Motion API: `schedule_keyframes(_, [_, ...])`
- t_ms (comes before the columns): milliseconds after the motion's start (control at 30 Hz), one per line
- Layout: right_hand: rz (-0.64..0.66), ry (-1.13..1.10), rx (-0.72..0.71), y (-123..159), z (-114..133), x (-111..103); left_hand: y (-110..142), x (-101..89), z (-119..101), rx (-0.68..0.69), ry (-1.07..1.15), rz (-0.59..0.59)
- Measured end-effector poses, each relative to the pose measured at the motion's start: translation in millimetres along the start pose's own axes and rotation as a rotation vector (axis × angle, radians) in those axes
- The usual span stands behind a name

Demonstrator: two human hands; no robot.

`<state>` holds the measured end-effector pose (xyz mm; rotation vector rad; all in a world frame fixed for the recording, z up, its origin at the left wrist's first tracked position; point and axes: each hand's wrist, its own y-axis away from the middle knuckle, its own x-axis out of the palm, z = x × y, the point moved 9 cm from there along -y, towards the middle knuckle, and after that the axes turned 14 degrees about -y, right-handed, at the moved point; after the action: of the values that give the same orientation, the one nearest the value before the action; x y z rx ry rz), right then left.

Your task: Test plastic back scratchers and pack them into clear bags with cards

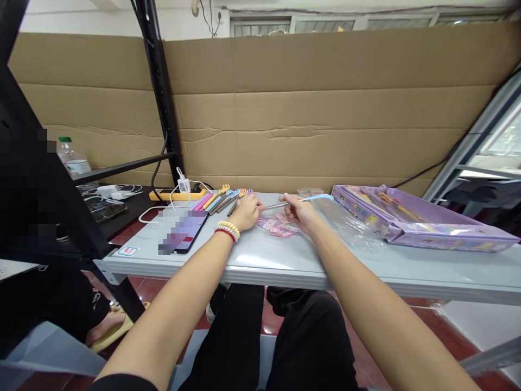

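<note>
My right hand (299,212) is closed round the thin metal shaft of a back scratcher (319,197), whose light blue end points to the right. At the shaft's left end, my left hand (245,212) has its fingers pinched together on it. Just beyond my left hand lies a row of similar back scratchers (211,202) with coloured handles and claw-shaped heads, partly hidden by the hand. Several small pink printed pieces (280,225) lie on the table between my hands. A bracelet of pale beads and a red band circles my left wrist.
A phone (194,231) rests left of my left forearm on the grey table (277,260). Behind it are a yellow power strip (163,194) and white cables. Clear plastic wrapping (345,220) and an open purple box (443,236) stand right. Cardboard (305,119) lines the back.
</note>
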<state>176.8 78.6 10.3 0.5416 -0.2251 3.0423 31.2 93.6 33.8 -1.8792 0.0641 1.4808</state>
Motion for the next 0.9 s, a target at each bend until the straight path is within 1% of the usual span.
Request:
schedule_keyframes(33, [0.007, -0.053, 0.016, -0.1, -0.3, -0.1, -0.7, -2.1, 2.6, -0.027, -0.019, -0.016])
schedule_keyframes(67, [0.000, -0.085, 0.018, -0.4, 0.3, -1.7, -0.6, -5.9, 11.4, -0.100, -0.061, -0.044])
schedule_keyframes(133, [-0.039, -0.111, 0.003, -1.3, 1.8, -6.8, 4.8, -15.5, 41.2, -0.333, -0.193, -0.097])
schedule_keyframes(167, [-0.061, -0.112, -0.007, -1.8, 2.1, -9.3, 10.2, -19.0, 58.2, -0.462, -0.265, -0.097])
schedule_keyframes(233, [-0.086, -0.109, -0.024, -2.7, 1.8, -12.3, 22.4, -20.2, 87.3, -0.664, -0.370, -0.043])
schedule_keyframes(300, [-0.081, -0.116, -0.041, -3.1, 2.1, -12.0, 31.5, -17.2, 105.9, -0.774, -0.411, 0.019])
schedule_keyframes(367, [-0.054, -0.133, -0.051, -2.8, 3.5, -9.5, 35.2, -14.6, 113.6, -0.812, -0.421, 0.039])
schedule_keyframes(467, [-0.035, -0.191, -0.025, -1.7, 4.9, -7.1, 32.9, -13.5, 113.0, -0.799, -0.422, 0.014])
schedule_keyframes(533, [-0.033, -0.242, 0.005, -1.2, 5.1, -6.3, 26.4, -13.4, 107.3, -0.731, -0.398, -0.018])
schedule_keyframes(567, [-0.032, -0.263, 0.010, -1.1, 5.9, -6.0, 21.7, -12.5, 102.8, -0.671, -0.363, -0.034])
schedule_keyframes(633, [-0.050, -0.291, -0.008, -1.3, 8.5, -7.8, 11.0, -8.4, 90.1, -0.509, -0.239, -0.055])
schedule_keyframes(700, [-0.099, -0.309, -0.042, -1.5, 10.9, -12.8, 2.2, -3.7, 74.2, -0.332, -0.092, -0.068])
schedule_keyframes(767, [-0.156, -0.324, -0.066, -1.4, 11.7, -18.3, -2.8, -1.1, 60.1, -0.194, 0.012, -0.089])
schedule_keyframes(833, [-0.198, -0.341, -0.077, -1.2, 11.7, -22.2, -4.8, -0.2, 51.6, -0.119, 0.063, -0.118])
schedule_keyframes(900, [-0.223, -0.359, -0.085, -1.1, 12.1, -24.7, -5.4, 0.8, 47.9, -0.085, 0.089, -0.134])
